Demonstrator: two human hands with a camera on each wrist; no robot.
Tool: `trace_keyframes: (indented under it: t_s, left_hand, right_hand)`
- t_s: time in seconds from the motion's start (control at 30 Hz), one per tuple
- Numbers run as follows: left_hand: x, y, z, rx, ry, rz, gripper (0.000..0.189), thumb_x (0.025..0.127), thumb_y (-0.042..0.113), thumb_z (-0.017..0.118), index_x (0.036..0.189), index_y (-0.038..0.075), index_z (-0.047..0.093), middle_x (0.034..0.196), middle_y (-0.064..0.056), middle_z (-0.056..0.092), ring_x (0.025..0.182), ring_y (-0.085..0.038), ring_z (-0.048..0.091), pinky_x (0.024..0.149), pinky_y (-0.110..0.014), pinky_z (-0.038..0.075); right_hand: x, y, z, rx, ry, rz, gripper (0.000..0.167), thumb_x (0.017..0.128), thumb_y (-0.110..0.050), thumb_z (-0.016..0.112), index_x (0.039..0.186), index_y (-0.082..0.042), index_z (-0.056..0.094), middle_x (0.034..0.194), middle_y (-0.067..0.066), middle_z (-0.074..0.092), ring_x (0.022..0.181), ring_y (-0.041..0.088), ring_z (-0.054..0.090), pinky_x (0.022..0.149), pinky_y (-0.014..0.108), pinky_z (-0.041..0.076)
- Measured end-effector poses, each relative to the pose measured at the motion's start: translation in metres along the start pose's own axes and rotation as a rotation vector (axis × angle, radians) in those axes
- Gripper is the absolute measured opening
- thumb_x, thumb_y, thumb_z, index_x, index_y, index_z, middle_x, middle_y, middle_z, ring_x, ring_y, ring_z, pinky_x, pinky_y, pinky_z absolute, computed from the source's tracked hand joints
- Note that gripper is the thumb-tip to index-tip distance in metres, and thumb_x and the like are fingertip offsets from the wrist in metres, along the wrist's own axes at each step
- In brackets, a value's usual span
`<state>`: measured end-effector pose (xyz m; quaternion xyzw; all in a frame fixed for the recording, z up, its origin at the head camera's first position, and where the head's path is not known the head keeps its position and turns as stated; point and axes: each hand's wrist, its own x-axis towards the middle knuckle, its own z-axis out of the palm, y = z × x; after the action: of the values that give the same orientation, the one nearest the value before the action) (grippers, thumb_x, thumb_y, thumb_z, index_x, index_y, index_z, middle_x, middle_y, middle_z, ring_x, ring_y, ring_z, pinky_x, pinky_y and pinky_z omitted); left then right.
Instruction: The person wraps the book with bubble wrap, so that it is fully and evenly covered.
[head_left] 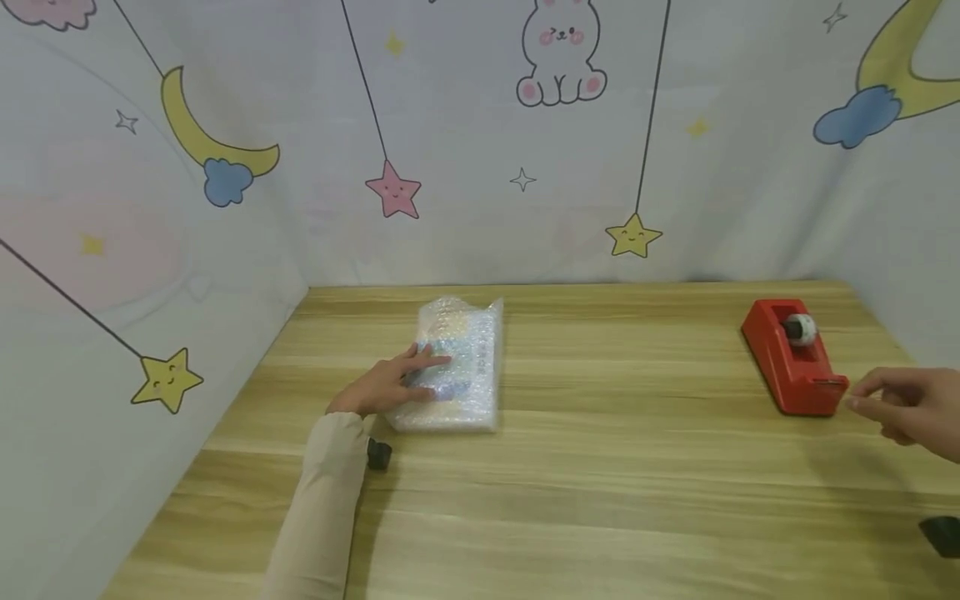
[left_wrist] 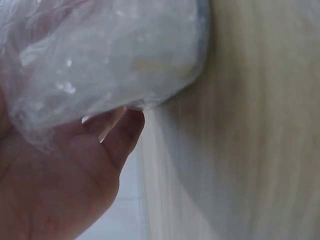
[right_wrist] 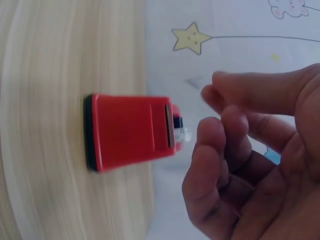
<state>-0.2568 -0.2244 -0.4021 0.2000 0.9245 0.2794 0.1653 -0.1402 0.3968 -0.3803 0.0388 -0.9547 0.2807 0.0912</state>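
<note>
A flat package in clear bubble wrap (head_left: 483, 367), with coloured print showing through, lies on the table at left of centre. My left hand (head_left: 382, 385) rests on its left part with the fingers spread. In the left wrist view, crinkled wrap (left_wrist: 110, 65) covers part of that hand (left_wrist: 65, 175). On the right stands a red tape dispenser (head_left: 806, 392) with a small roll of tape (head_left: 802, 330). Close to its cutter end is my right hand (head_left: 915, 408), fingers loosely bent. The right wrist view shows a gap between thumb and fingers, with nothing visible held.
The wood-grain table (head_left: 600, 483) reaches back to a pale cloth backdrop (head_left: 465, 117) printed with stars, moons and a rabbit. The cloth also rises along the left and right sides. A dark wrist device (head_left: 379, 455) sits under the left wrist.
</note>
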Motion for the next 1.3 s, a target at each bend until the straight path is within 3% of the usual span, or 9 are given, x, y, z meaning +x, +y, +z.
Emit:
trace_keyframes:
  t_s: [0.07, 0.2, 0.3, 0.43, 0.6, 0.77, 0.9, 1.0, 1.3]
  left_hand:
    - [0.001, 0.000, 0.000, 0.002, 0.000, 0.000, 0.061, 0.095, 0.034, 0.068, 0.152, 0.025, 0.046, 0.169, -0.018, 0.011, 0.156, -0.043, 0.012, 0.116, -0.072, 0.022]
    - [0.001, 0.001, 0.000, 0.005, 0.000, 0.001, 0.061, 0.096, 0.034, 0.068, 0.152, 0.025, 0.046, 0.169, -0.020, 0.010, 0.156, -0.044, 0.012, 0.116, -0.072, 0.023]
    - [0.001, 0.001, 0.000, 0.008, -0.001, -0.005, 0.061, 0.096, 0.033, 0.068, 0.152, 0.025, 0.045, 0.169, -0.019, 0.010, 0.156, -0.044, 0.012, 0.116, -0.072, 0.022]
    - [-0.001, 0.001, 0.001, 0.007, -0.005, -0.007, 0.061, 0.096, 0.033, 0.067, 0.152, 0.026, 0.045, 0.169, -0.017, 0.011, 0.156, -0.042, 0.010, 0.117, -0.071, 0.021]
    - [0.000, 0.002, 0.001, 0.008, -0.001, -0.007, 0.060, 0.096, 0.032, 0.067, 0.152, 0.025, 0.046, 0.169, -0.019, 0.010, 0.156, -0.043, 0.011, 0.117, -0.072, 0.021]
    - [-0.001, 0.001, 0.001, 0.012, 0.008, -0.012, 0.060, 0.096, 0.031, 0.067, 0.152, 0.025, 0.046, 0.169, -0.020, 0.010, 0.156, -0.044, 0.012, 0.116, -0.072, 0.022]
    - [0.000, 0.001, 0.000, 0.006, 0.006, -0.014, 0.060, 0.096, 0.032, 0.067, 0.152, 0.026, 0.046, 0.169, -0.018, 0.010, 0.156, -0.042, 0.011, 0.117, -0.072, 0.020]
    - [-0.001, 0.000, -0.001, -0.005, 0.005, -0.023, 0.060, 0.096, 0.031, 0.067, 0.152, 0.027, 0.045, 0.169, -0.015, 0.011, 0.158, -0.039, 0.008, 0.118, -0.071, 0.018]
    - [0.000, -0.001, -0.003, -0.021, -0.017, -0.023, 0.067, 0.096, 0.036, 0.066, 0.156, 0.029, 0.036, 0.169, -0.011, 0.013, 0.158, -0.034, 0.008, 0.123, -0.064, 0.017]
  right_hand:
    - [0.002, -0.005, 0.000, 0.016, -0.032, 0.017, 0.019, 0.101, -0.007, 0.057, 0.095, 0.009, 0.066, 0.055, -0.004, 0.043, 0.048, 0.010, 0.037, 0.047, 0.027, 0.032]
    - [0.010, -0.015, 0.003, 0.035, -0.061, 0.060, 0.023, 0.102, -0.018, 0.059, 0.102, 0.003, 0.067, 0.070, -0.007, 0.056, 0.059, 0.009, 0.047, 0.054, 0.026, 0.042]
    - [0.015, -0.023, 0.006, 0.096, -0.103, 0.067, 0.027, 0.102, -0.027, 0.060, 0.104, -0.002, 0.069, 0.089, -0.027, 0.061, 0.074, -0.009, 0.051, 0.060, 0.024, 0.046]
    - [0.020, -0.032, 0.014, 0.213, -0.156, 0.038, 0.028, 0.102, -0.030, 0.059, 0.106, -0.004, 0.069, 0.108, -0.044, 0.054, 0.091, -0.020, 0.053, 0.064, 0.025, 0.050]
    - [0.026, -0.041, 0.025, 0.319, -0.197, -0.004, 0.025, 0.104, -0.024, 0.056, 0.112, -0.003, 0.066, 0.101, -0.025, 0.067, 0.087, 0.000, 0.063, 0.066, 0.025, 0.054]
    - [0.035, -0.056, 0.041, 0.438, -0.200, -0.077, 0.021, 0.104, -0.017, 0.055, 0.098, 0.001, 0.062, 0.102, -0.017, 0.070, 0.087, 0.000, 0.064, 0.064, 0.025, 0.051]
    - [0.043, -0.073, 0.058, 0.547, -0.215, -0.086, 0.021, 0.104, -0.017, 0.055, 0.090, -0.002, 0.061, 0.101, -0.017, 0.069, 0.062, 0.014, 0.052, 0.056, 0.032, 0.041]
    - [0.051, -0.088, 0.077, 0.616, -0.246, -0.063, 0.021, 0.102, -0.018, 0.058, 0.089, -0.003, 0.064, 0.097, -0.015, 0.068, 0.053, 0.019, 0.039, 0.054, 0.034, 0.038]
    - [0.075, -0.137, 0.125, 0.737, -0.288, -0.055, 0.026, 0.097, -0.013, 0.066, 0.087, 0.010, 0.059, 0.089, -0.012, 0.071, 0.052, 0.006, 0.036, 0.050, 0.029, 0.036]
